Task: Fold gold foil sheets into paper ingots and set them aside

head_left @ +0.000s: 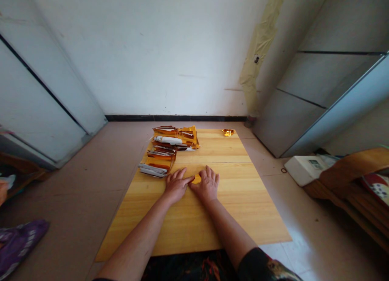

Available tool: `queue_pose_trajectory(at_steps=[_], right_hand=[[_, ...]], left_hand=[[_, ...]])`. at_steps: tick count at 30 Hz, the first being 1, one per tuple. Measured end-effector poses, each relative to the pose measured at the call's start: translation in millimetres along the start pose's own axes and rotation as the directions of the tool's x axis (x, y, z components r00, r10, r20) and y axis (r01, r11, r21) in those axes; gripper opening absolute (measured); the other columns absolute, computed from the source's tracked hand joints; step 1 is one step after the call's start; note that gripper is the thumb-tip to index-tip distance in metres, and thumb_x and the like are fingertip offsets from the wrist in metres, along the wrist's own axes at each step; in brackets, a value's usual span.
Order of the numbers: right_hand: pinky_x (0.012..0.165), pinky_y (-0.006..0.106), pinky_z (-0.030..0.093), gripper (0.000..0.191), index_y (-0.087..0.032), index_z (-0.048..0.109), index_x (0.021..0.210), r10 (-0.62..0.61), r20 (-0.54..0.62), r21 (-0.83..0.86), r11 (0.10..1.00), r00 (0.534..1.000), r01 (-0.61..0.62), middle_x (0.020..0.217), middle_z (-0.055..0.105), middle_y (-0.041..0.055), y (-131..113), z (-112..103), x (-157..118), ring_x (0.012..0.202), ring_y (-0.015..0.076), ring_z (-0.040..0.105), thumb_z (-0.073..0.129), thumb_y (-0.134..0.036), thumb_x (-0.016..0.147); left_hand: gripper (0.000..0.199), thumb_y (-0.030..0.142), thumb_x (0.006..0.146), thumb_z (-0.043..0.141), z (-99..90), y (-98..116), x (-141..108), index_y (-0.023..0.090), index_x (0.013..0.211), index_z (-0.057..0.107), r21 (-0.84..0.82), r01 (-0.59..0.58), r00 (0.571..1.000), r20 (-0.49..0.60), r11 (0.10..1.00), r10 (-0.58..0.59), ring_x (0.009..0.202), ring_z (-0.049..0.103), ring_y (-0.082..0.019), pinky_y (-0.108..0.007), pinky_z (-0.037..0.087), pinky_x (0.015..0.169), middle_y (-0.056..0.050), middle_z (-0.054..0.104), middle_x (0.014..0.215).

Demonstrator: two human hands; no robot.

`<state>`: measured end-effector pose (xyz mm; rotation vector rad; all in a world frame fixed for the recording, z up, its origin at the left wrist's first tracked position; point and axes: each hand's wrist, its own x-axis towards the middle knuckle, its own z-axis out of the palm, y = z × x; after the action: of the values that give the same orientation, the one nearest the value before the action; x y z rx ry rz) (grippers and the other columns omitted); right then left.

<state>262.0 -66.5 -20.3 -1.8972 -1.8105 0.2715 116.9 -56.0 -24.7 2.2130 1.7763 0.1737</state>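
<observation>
A small piece of folded gold paper (197,179) lies on the wooden table (231,216) between my two hands. My left hand (177,186) rests palm down with its fingers apart, and its thumb side reaches to the paper's left edge. On the other side, my right hand (208,186) is also spread on the tabletop, its thumb at the paper's lower edge. Just beyond my left hand stand bundles of gold and white paper sheets (161,161). Another pile of gold and white paper (188,137) sits behind them. What lies under my palms is hidden.
Crumpled shiny gold foil (227,133) lies at the table's far right corner. A white wall (170,62) rises beyond the table. A grey cabinet (304,94) and a white box (305,170) are on the right; a purple bag (22,246) is on the floor at left.
</observation>
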Motion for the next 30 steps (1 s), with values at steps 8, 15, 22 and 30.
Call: queue_pose_trajectory(at_steps=[8, 15, 22, 30], right_hand=[[0.105, 0.043, 0.020, 0.021, -0.022, 0.062, 0.091, -0.006, 0.014, 0.075, 0.997, 1.000, 0.005, 0.128, 0.051, 0.0086, 18.0, -3.8, 2.5, 0.120, 0.0245, 0.042, 0.058, -0.024, 0.071], [0.094, 0.035, 0.032, 0.021, -0.021, 0.066, 0.082, -0.047, -0.035, 0.091, 0.995, 0.998, 0.050, 0.118, 0.058, 0.0066, 44.4, -3.9, 10.6, 0.107, 0.0220, 0.049, 0.051, -0.011, 0.074], [0.092, 0.036, 0.033, 0.020, -0.022, 0.068, 0.082, -0.049, -0.086, 0.128, 0.990, 0.995, 0.060, 0.115, 0.061, 0.0051, 55.9, -0.3, 24.8, 0.106, 0.0217, 0.051, 0.049, -0.015, 0.081], [0.100, 0.043, 0.024, 0.017, -0.024, 0.065, 0.086, -0.175, -0.045, 0.050, 0.983, 0.984, 0.177, 0.123, 0.056, 0.0070, 42.3, -5.0, 28.2, 0.116, 0.0251, 0.045, 0.065, -0.036, 0.074]], left_hand=[[0.047, 0.021, 0.084, 0.043, -4.0, 0.9, 0.0, 0.052, 0.120, 0.050, 0.011, 0.000, 1.000, 0.020, 1.000, 0.000, 0.133, 0.028, -0.027, -0.049, 0.022, 0.104, 0.007, 0.031, 0.147], [0.047, 0.021, 0.085, 0.043, -7.0, 2.9, 2.7, 0.050, 0.122, 0.049, 0.043, -0.016, 0.998, 0.060, 0.999, 0.014, 0.134, 0.027, -0.028, -0.049, 0.022, 0.104, 0.005, 0.029, 0.148], [0.053, 0.014, 0.085, 0.038, -0.8, 10.9, 22.2, 0.052, 0.120, 0.050, 0.013, -0.057, 0.998, 0.039, 0.998, 0.057, 0.134, 0.026, -0.030, -0.055, 0.019, 0.104, 0.007, 0.030, 0.148], [0.049, 0.013, 0.083, 0.043, 11.4, 26.4, 34.4, 0.046, 0.118, 0.055, -0.004, -0.085, 0.991, -0.102, 0.996, 0.084, 0.133, 0.028, -0.028, -0.061, 0.016, 0.105, 0.002, 0.037, 0.145]])
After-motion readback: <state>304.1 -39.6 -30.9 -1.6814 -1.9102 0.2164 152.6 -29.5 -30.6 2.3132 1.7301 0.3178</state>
